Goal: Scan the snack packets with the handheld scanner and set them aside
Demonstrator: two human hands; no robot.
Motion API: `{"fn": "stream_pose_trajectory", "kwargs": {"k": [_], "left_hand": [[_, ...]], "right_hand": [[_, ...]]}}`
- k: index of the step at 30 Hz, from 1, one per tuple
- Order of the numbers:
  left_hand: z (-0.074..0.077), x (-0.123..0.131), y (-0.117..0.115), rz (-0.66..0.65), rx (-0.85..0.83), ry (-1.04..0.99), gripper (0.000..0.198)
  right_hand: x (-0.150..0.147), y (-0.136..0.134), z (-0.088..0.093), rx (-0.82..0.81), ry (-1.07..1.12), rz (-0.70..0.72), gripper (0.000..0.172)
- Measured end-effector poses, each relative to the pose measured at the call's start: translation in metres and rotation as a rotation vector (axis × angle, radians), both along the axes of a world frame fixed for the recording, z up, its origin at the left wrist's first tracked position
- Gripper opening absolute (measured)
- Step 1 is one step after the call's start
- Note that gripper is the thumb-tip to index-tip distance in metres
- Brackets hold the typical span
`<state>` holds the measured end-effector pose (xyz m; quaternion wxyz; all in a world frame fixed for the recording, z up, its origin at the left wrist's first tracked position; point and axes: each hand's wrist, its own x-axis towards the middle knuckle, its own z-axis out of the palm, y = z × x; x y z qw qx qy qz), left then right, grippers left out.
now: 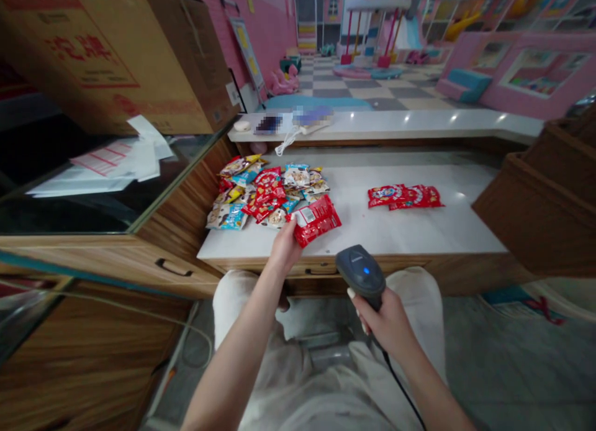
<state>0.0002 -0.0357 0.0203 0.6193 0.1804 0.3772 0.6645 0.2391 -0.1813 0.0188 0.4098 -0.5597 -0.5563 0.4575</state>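
The left hand [285, 248] is grasping one red packet [319, 221] by its near left corner, with the thumb beside the white label; this packet is over the front part of the white desk [358, 229], just beside a pile of mixed snack packets [270, 184]. The right hand [384, 319] has its fingers wrapped around the handle of a dark scanner [359, 271], which shows a blue light. Two more red packets [414, 198] lie overlapping farther right. The contents of the cardboard box [116, 64] and the brown basket [521, 213] are hidden.
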Motion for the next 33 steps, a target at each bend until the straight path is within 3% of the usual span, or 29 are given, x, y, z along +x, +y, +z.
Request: {"fn": "stream_pose_trajectory", "kwargs": {"k": [5,13,19,33], "left_hand": [[-0.008,0.017,0.019,-0.155,-0.033,0.068,0.035],[-0.021,0.021,0.021,-0.101,0.007,0.149,0.043],[-0.021,0.024,0.021,-0.117,0.025,0.155,0.043],[-0.021,0.021,0.019,-0.087,0.023,0.172,0.040]], "right_hand": [[0.000,0.009,-0.003,0.021,-0.023,-0.016,0.029],[-0.010,0.019,0.012,0.013,-0.014,-0.014,0.030],[-0.019,0.023,0.026,0.001,-0.012,0.011,0.031],[-0.014,0.019,0.023,0.008,-0.049,0.008,0.032]]}}
